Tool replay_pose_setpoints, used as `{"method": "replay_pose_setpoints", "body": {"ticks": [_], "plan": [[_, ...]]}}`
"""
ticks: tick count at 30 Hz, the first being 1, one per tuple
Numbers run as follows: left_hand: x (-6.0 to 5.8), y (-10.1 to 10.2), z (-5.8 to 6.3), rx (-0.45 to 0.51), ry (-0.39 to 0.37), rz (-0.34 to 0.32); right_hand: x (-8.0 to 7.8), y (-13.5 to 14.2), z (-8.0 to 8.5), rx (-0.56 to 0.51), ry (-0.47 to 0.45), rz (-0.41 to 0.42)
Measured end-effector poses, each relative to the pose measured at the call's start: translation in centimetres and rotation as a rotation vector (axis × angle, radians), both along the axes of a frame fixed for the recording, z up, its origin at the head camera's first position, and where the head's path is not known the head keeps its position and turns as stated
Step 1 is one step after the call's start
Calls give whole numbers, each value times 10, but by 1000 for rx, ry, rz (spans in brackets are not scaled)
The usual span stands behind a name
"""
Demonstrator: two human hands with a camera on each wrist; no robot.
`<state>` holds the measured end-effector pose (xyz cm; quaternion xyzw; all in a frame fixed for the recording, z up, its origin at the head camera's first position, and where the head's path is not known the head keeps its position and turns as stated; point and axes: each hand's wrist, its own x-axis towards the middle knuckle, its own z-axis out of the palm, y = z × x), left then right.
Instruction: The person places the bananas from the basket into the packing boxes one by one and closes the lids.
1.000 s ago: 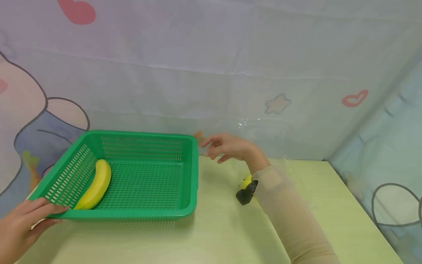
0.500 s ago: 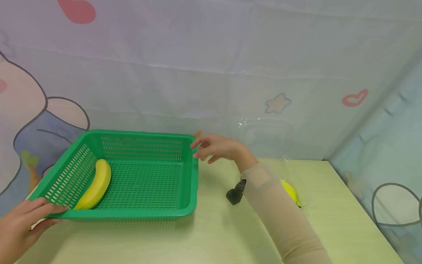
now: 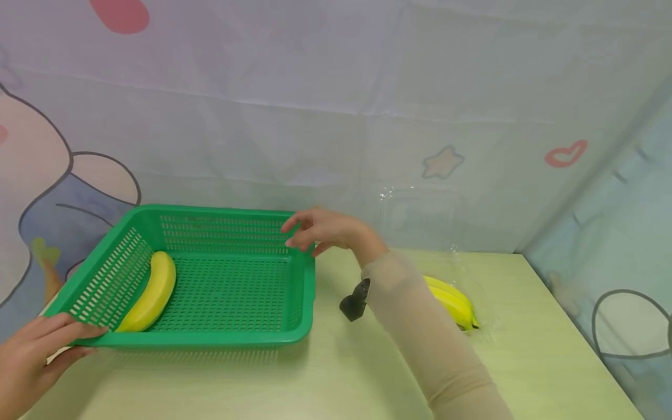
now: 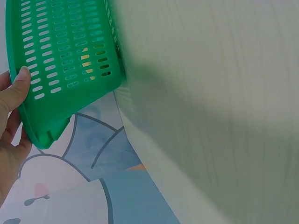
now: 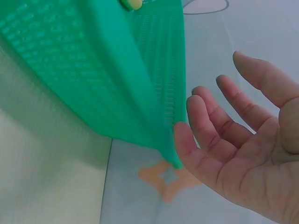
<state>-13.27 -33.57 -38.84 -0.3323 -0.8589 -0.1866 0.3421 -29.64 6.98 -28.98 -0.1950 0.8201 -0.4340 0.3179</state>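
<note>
A green plastic basket with slotted walls stands on the table at left centre. Inside it, along the left wall, lies a yellow banana. My left hand grips the basket's rim at the near left corner; the left wrist view shows the thumb on the outer wall and the other fingers behind the rim. Over the far right corner hovers my right hand, fingers loosely bent with nothing in them. In the right wrist view this hand is beside the basket rim; contact cannot be told.
More yellow bananas lie to the right, partly hidden by the right sleeve. Around them is a clear plastic container, its raised lid against the printed backdrop cloth. A black device sits on the right wrist.
My right hand has moved left, from beside the basket to over its far right corner. The bananas at right have come out from behind the sleeve. The left hand keeps its hold.
</note>
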Motion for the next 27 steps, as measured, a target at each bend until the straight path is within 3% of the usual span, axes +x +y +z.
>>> {"method": "replay_pose_setpoints", "body": {"ticks": [12, 19, 27], "plan": [[1, 0, 2, 6, 0, 14, -1, -35, -2, -3, -45, 3], [2, 1, 3, -1, -6, -1, -1, -48, -9, -29, -86, -29], [4, -1, 2, -23, 10, 33, -1, -61, -15, -14, -95, -61]]}}
